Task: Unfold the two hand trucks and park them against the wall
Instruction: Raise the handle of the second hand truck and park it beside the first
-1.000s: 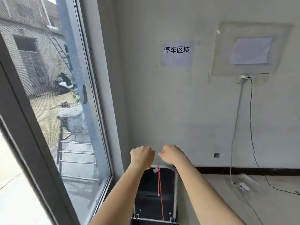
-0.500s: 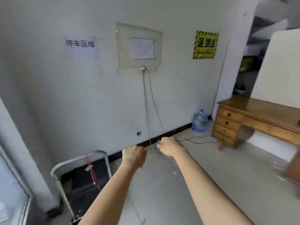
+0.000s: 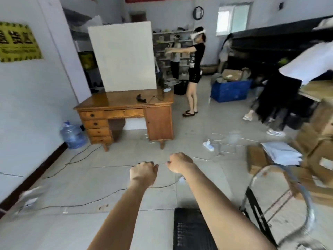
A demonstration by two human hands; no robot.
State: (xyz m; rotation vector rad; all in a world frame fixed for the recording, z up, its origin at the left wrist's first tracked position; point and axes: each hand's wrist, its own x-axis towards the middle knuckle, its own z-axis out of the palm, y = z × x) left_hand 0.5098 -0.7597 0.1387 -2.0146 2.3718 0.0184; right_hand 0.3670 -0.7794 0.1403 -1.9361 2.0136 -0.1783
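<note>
Both arms reach forward over open floor. The left hand (image 3: 143,173) is curled into a loose fist with nothing in it. The right hand (image 3: 178,162) is likewise closed on itself and carries nothing; the two fists sit near each other, apart, with a small gap between.

A hand truck (image 3: 281,210) stands low at the right of the view, beside the right forearm. Its curved metal handle loop arcs upward, a dark strut runs down inside the frame, and a dark ribbed platform lies at the bottom edge under the right arm. Motion blur smears the frame, so it cannot be determined whether the truck is fully unfolded. No other truck is visible in this view. Neither hand touches it.

Cardboard boxes (image 3: 317,141) crowd the floor just behind the truck. Loose cables (image 3: 81,156) trail across the tiles toward the wall (image 3: 27,98) at left, where a water jug (image 3: 73,135) sits beside the wooden bench (image 3: 126,103). Other persons stand further back.

Assessment: the step in hand appears to be reaching for this truck. Recommended practice: open both hands early, take the handle loop at two spaced points, confirm platform and handle are locked out before rolling, and steer wheels clear of the cables on the way to the wall
</note>
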